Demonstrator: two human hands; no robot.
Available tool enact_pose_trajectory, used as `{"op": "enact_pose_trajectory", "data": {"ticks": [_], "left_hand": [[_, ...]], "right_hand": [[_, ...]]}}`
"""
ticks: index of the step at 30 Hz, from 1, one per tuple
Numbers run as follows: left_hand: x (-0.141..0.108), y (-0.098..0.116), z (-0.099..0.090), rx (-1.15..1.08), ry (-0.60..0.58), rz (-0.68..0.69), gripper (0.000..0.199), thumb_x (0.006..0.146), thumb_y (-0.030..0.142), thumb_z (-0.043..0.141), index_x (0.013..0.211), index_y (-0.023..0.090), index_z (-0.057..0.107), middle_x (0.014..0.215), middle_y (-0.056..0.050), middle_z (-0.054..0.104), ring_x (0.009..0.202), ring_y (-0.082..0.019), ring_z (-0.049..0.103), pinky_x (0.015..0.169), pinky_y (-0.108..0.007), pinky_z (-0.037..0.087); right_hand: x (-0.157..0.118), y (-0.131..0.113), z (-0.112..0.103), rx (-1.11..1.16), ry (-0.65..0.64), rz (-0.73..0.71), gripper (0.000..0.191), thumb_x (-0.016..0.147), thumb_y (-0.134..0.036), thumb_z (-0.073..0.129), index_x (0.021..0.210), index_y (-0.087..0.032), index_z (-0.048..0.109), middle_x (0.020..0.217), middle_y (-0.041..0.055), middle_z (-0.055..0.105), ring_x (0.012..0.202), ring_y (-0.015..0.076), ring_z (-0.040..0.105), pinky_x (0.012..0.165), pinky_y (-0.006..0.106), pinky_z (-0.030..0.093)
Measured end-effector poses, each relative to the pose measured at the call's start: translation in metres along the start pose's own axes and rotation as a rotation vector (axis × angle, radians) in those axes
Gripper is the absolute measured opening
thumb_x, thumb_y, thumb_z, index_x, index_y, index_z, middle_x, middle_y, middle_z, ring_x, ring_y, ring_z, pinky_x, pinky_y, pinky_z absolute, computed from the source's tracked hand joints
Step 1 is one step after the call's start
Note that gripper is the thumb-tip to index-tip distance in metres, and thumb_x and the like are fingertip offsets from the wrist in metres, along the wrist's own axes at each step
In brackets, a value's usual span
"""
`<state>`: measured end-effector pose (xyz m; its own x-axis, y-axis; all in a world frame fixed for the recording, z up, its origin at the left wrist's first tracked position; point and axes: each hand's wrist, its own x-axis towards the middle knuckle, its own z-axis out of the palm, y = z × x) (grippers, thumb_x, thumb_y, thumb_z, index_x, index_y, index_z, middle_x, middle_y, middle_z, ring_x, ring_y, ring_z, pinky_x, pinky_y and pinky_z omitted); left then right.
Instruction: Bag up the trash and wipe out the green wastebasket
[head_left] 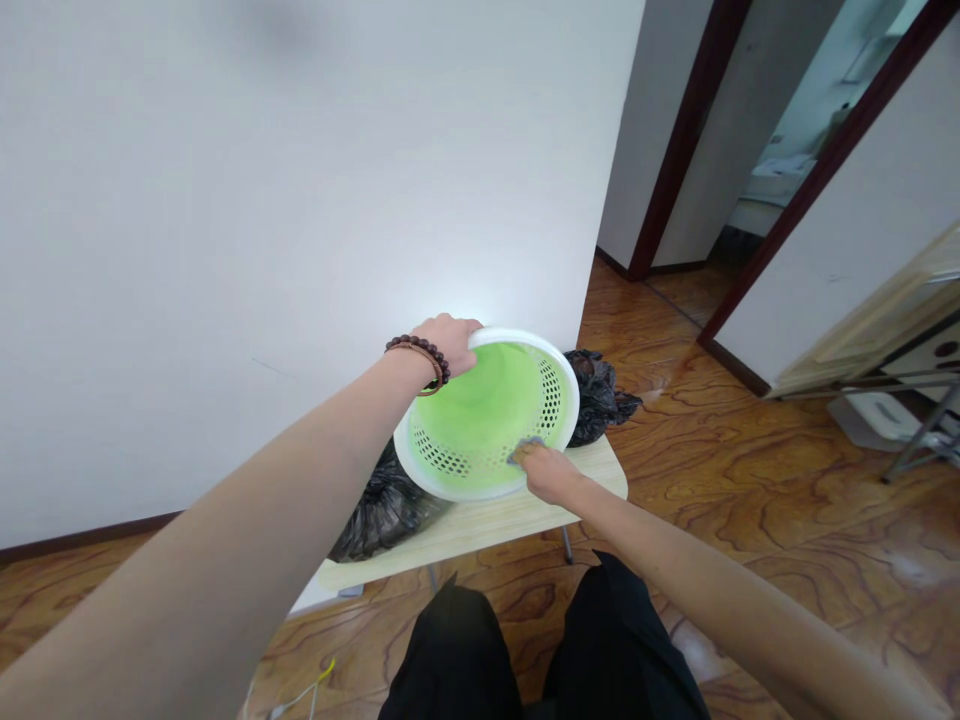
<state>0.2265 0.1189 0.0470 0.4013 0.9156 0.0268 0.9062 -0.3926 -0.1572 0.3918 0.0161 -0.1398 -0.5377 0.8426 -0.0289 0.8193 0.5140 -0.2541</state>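
A round basket [491, 385], green inside with a white rim and rows of holes in its side, is tilted toward me above a small table. My left hand [448, 340], with a beaded bracelet at the wrist, grips the rim at the upper left, its thumb over the inside. At the lower right, my right hand [546, 470] is closed on a small bluish-grey cloth [528, 446] pressed against the basket's inner wall near the rim. Most of the cloth is hidden by the fingers.
Black plastic bags lie on the pale wooden table [487, 527], one bag [386, 510] left of the basket and another bag [598, 397] right. A white wall [300, 200] stands behind. At far right are a doorway and a white box [877, 420] on the wood floor.
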Motion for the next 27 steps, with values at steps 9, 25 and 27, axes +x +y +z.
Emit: {"op": "enact_pose_trajectory", "data": {"ticks": [9, 25, 27], "left_hand": [[0.000, -0.001, 0.001, -0.166, -0.023, 0.032, 0.046, 0.067, 0.027, 0.043, 0.111, 0.025, 0.056, 0.082, -0.002, 0.066, 0.073, -0.016, 0.059, 0.064, -0.022, 0.041], [0.004, -0.001, 0.008, -0.220, -0.030, 0.039, 0.044, 0.061, 0.022, 0.043, 0.101, 0.027, 0.060, 0.074, -0.004, 0.063, 0.067, -0.016, 0.057, 0.057, -0.023, 0.040], [0.004, -0.001, 0.008, -0.228, -0.026, 0.042, 0.046, 0.061, 0.021, 0.043, 0.103, 0.028, 0.060, 0.074, -0.003, 0.063, 0.068, -0.016, 0.057, 0.058, -0.023, 0.041]], "right_hand": [[0.053, 0.015, -0.004, 0.013, 0.120, 0.068, 0.044, 0.075, -0.001, 0.036, 0.117, -0.010, 0.048, 0.120, 0.0145, 0.050, 0.112, 0.0189, 0.045, 0.091, 0.030, 0.034], [0.076, 0.001, 0.003, -0.120, 0.324, -0.024, 0.022, 0.084, -0.010, 0.037, 0.098, -0.014, 0.054, 0.097, 0.0099, 0.052, 0.092, 0.0196, 0.047, 0.081, 0.032, 0.037], [0.072, 0.003, 0.014, -0.180, 0.262, -0.020, 0.020, 0.084, -0.010, 0.038, 0.095, -0.015, 0.054, 0.093, 0.0090, 0.052, 0.089, 0.0203, 0.046, 0.078, 0.033, 0.038]]}}
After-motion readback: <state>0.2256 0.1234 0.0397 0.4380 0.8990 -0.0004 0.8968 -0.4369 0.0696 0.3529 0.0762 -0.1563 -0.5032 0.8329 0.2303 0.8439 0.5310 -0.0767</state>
